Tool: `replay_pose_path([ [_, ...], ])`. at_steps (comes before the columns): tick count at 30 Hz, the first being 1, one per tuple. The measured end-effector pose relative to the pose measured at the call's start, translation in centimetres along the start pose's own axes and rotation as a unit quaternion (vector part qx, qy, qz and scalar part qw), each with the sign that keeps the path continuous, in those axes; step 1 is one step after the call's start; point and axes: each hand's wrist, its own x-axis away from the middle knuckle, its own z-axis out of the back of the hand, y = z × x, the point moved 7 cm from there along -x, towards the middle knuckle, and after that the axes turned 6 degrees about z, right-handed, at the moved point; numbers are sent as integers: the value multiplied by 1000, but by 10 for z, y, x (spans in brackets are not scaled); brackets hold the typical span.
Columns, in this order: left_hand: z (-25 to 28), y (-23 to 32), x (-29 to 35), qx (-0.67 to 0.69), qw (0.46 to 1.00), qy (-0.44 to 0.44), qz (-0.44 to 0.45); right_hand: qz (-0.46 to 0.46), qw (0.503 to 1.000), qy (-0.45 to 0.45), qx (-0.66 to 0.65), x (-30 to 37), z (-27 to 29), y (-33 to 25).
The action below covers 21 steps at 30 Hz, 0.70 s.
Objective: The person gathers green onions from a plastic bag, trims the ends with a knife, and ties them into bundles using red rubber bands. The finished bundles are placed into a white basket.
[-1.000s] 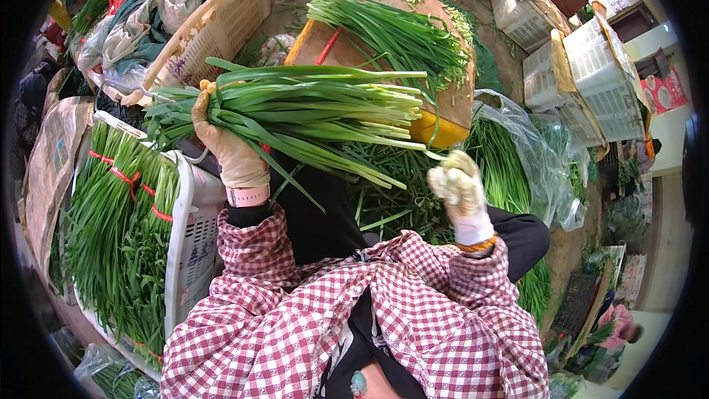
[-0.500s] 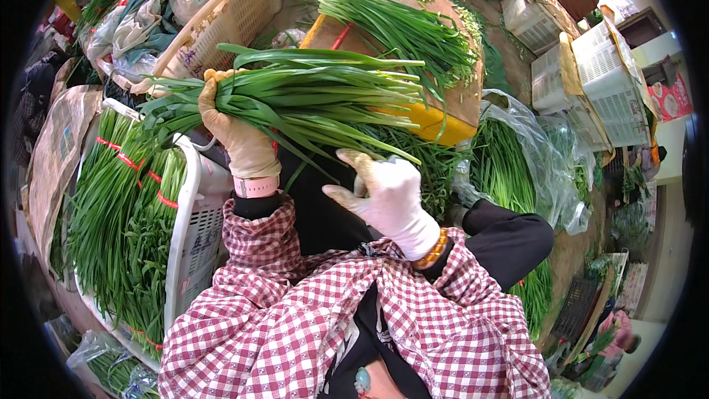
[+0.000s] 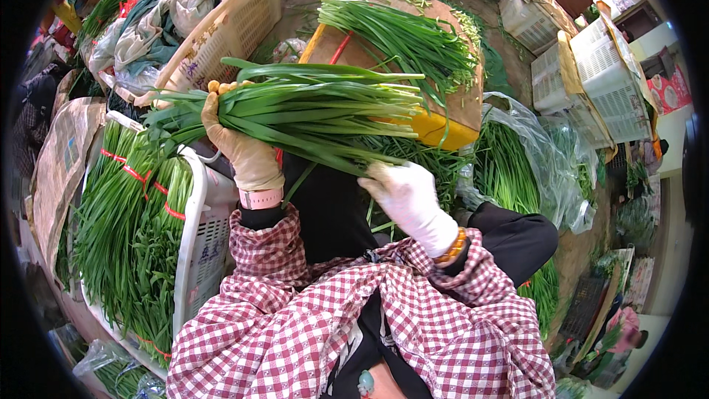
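Note:
My left hand (image 3: pixel 233 137), in a tan glove, is wrapped round a thick bunch of garlic chives (image 3: pixel 317 107). The leaves lie sideways, with their pale stalk ends to the right. At the bunch's lower edge my right hand (image 3: pixel 406 196), in a white glove, has thumb and fingers closed on the end of a chive stalk (image 3: pixel 373 155) that hangs a little apart from the others. Beyond them, a second pile of garlic chives (image 3: pixel 402 33) rests on a board-topped yellow block (image 3: pixel 450 129) with scattered trimmings.
On the left stands a white plastic crate (image 3: pixel 198 207) of chives tied with red bands. A beige crate (image 3: pixel 229 37) holding cloths is behind it. Clear plastic (image 3: pixel 572 170) partly wraps more chives (image 3: pixel 506 159) at right. White crates (image 3: pixel 602 81) and other people are farther off.
My right hand has moved slightly right and down, and its spread thumb and finger have closed on a stalk. The bunch in my left hand has lowered a little.

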Motion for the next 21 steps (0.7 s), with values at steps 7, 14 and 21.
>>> replay_pose_path([
  [7, 16, 2, -11, -39, 998, -26, 40, -236, 932, -272, 48, 83, 17, 79],
  [14, 16, 5, -6, 3, 999, 24, 33, -72, 988, 135, 3, -30, 93, 42],
  [21, -15, 0, 3, 77, 989, -109, 65, -161, 982, 98, -12, -66, 60, 65],
])
